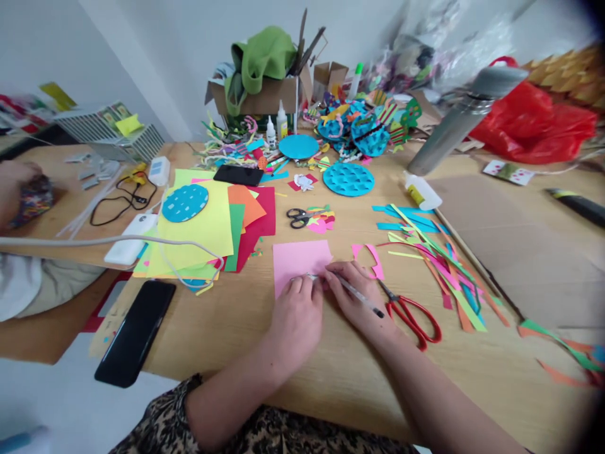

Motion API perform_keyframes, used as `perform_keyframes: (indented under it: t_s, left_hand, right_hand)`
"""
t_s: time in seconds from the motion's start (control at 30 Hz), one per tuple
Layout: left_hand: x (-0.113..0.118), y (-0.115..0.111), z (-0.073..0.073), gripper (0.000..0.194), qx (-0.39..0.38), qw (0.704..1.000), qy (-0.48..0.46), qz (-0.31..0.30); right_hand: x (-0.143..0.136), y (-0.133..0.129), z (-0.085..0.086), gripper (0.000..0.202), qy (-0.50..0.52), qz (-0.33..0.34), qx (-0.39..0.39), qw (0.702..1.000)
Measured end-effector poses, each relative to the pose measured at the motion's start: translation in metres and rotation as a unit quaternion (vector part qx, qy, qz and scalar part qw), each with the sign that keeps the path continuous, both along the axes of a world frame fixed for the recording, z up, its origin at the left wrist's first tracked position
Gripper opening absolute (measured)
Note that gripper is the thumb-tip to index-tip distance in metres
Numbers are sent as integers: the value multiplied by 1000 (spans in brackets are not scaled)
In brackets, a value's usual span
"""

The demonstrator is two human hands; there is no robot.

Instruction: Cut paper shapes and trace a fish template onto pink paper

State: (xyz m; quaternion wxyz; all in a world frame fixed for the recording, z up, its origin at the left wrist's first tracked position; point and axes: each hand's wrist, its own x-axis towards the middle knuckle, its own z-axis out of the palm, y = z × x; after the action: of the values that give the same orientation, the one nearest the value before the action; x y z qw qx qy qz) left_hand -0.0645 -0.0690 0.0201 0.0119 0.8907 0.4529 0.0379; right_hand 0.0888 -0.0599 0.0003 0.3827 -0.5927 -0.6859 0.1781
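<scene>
A pink paper sheet (300, 261) lies on the wooden table in front of me. My left hand (297, 312) rests on its lower part with fingers curled; a small whitish piece shows at the fingertips, too small to make out. My right hand (354, 293) is closed on a pen (357, 292), its tip side over the sheet's right edge near my left fingers. Red-handled scissors (411, 315) lie just right of my right hand, beside pink paper scraps (374, 260).
Coloured sheets (196, 221) and a black phone (135, 332) lie left. Small scissors (299, 218) are beyond the pink sheet. Paper strips (454, 271), a glue bottle (424, 192) and a steel flask (447, 126) stand or lie right. Another person's hand (16, 183) is far left.
</scene>
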Motion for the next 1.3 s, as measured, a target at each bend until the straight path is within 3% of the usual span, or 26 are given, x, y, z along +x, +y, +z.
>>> perform_keyframes:
  t_s: [0.4,0.63,0.77,1.3]
  left_hand:
    - [4,-21,-13,39,39,997,-19,57]
    - [5,-23,-17,36,39,997,-27,66]
    - [6,-24,-20,37,40,995,-46,76]
    - [6,-27,-11,33,45,995,-32,79]
  right_hand:
    - [6,5,3,13,-9,22,-17,1000]
    - [-10,26,20,22,116,71,-117,984]
    - [-30,41,25,19,133,102,-160,973]
    - [-45,55,18,12,70,125,-208,968]
